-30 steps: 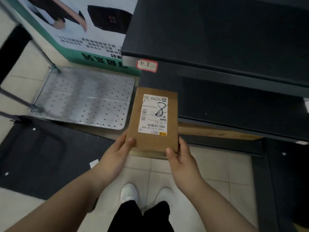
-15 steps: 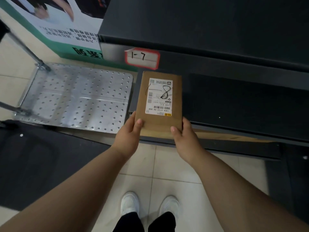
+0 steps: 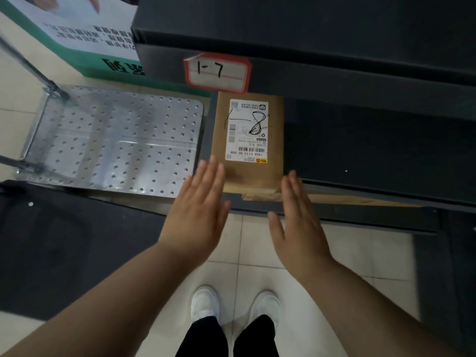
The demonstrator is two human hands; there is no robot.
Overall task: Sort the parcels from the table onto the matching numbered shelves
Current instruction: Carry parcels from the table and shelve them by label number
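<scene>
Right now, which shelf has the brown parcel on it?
The lower shelf, just beneath the red-edged 1-7 tag. The brown parcel lies flat at its left front corner; the shelf above shows no parcel.

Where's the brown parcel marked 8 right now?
In the head view the parcel lies flat at the left end of the lower shelf, below the 1-7 label, beyond the open left hand and right hand.

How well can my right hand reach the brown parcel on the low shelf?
Probably yes: the right hand is open, fingertips beside the parcel's near right corner, nothing between them. The parcel lies at the shelf's front edge.
</scene>
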